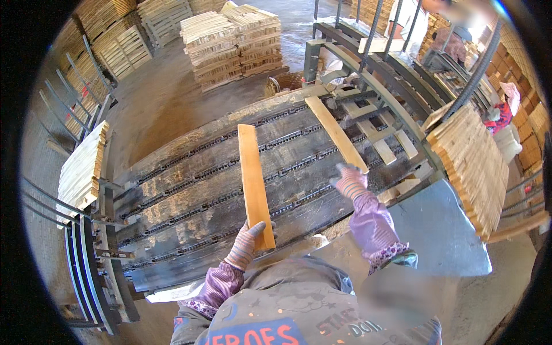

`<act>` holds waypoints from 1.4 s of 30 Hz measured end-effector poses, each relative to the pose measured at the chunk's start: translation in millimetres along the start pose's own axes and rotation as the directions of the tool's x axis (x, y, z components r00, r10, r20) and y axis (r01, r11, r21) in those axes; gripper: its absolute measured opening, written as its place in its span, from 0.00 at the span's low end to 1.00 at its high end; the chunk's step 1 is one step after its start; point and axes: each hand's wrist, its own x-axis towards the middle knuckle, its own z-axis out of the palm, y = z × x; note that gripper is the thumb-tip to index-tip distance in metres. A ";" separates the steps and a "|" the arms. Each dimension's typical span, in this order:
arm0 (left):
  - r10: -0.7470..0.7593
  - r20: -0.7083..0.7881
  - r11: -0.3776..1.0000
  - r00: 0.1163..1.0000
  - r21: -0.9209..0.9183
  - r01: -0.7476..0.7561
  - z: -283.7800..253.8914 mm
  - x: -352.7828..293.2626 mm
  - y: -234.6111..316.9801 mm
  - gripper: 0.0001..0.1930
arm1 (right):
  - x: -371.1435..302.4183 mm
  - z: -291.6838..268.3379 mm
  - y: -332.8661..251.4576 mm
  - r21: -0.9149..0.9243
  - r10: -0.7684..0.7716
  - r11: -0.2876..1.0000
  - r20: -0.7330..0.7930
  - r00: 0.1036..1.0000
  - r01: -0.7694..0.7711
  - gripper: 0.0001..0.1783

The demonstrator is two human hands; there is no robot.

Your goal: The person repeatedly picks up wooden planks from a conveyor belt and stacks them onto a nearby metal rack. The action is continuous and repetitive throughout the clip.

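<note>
My left hand (246,242), in a striped glove, grips the near end of an orange-tan wooden board (253,178). That board points away from me over the dark chain conveyor (190,201). My right hand (349,180), gloved alike, reaches out over the conveyor at the near end of a second wooden board (336,133). Its fingers look apart; whether they touch that board I cannot tell. The second board lies slanted across the chains.
A stack of boards (468,169) stands at the right beside a metal sheet (428,230). Another stack (83,167) is at the left rack. Short wood pieces (376,141) lie at the conveyor's right end. Stacked lumber (233,46) stands beyond. Other people (506,115) are at the far right.
</note>
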 end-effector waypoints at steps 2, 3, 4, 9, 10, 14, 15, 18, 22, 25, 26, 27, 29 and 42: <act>0.016 -0.015 1.000 1.000 -0.003 -0.016 17.9 10.7 -0.8 0.20 | 29.0 -12.8 13.1 -0.076 0.117 0.990 -0.032 0.993 -0.119 0.48; 0.018 -0.025 1.000 1.000 0.013 -0.018 27.7 19.6 -3.7 0.20 | 43.9 -12.6 24.0 -0.103 0.173 0.979 -0.049 0.984 -0.177 0.50; 0.015 -0.033 0.999 0.999 0.031 -0.014 35.4 27.2 -5.8 0.20 | 57.4 -2.3 37.2 -0.149 0.130 0.979 -0.078 0.988 -0.140 0.51; 0.021 -0.066 0.993 0.998 0.114 -0.013 78.8 45.3 -10.2 0.22 | 81.2 3.0 45.0 -0.136 -0.040 0.990 -0.012 0.999 0.038 0.51; 0.022 -0.078 0.994 0.997 0.108 -0.014 82.9 49.3 -13.3 0.22 | 68.8 -9.2 40.8 0.020 -0.049 0.999 -0.039 0.998 0.050 0.48; 0.037 -0.092 0.996 0.995 0.083 -0.029 103.9 69.5 -22.7 0.21 | 76.9 24.3 62.4 0.761 -0.409 -0.371 0.380 0.829 -0.532 0.30; 0.039 -0.091 0.996 0.995 0.085 -0.031 108.7 73.9 -22.0 0.21 | 67.2 19.7 61.9 0.833 -0.377 -0.328 0.317 0.870 -0.445 0.29; 0.070 -0.062 0.994 0.996 0.092 -0.064 124.6 89.2 -21.3 0.20 | 71.9 39.0 64.5 0.967 -0.442 -0.101 0.166 0.881 -0.233 0.28; 0.152 -0.050 0.979 0.987 0.147 -0.143 121.5 108.7 -37.0 0.27 | 39.3 25.3 50.0 0.975 -0.506 0.217 0.155 0.849 -0.049 0.31; 0.292 -0.028 0.939 0.956 0.200 -0.281 144.8 120.0 -44.9 0.36 | 10.3 39.8 30.7 0.774 -0.570 0.521 0.001 0.822 0.360 0.34; 0.236 -0.028 0.960 0.971 0.165 -0.228 148.5 118.8 -46.5 0.42 | -3.7 44.7 24.4 0.782 -0.667 0.405 -0.101 0.738 0.474 0.35; 0.219 -0.049 0.963 0.974 0.170 -0.208 147.0 115.3 -52.1 0.42 | -16.3 23.9 16.3 0.828 -0.763 0.374 0.018 0.646 0.418 0.34; 0.193 -0.072 0.965 0.979 0.193 -0.176 144.8 111.3 -57.4 0.42 | -0.7 9.3 21.8 0.833 -0.762 0.403 0.075 0.643 0.380 0.31; 0.239 -0.019 0.968 0.971 0.082 -0.237 153.6 98.9 -29.2 0.41 | 122.5 26.2 101.0 0.979 -0.223 0.150 0.169 0.960 -0.138 0.38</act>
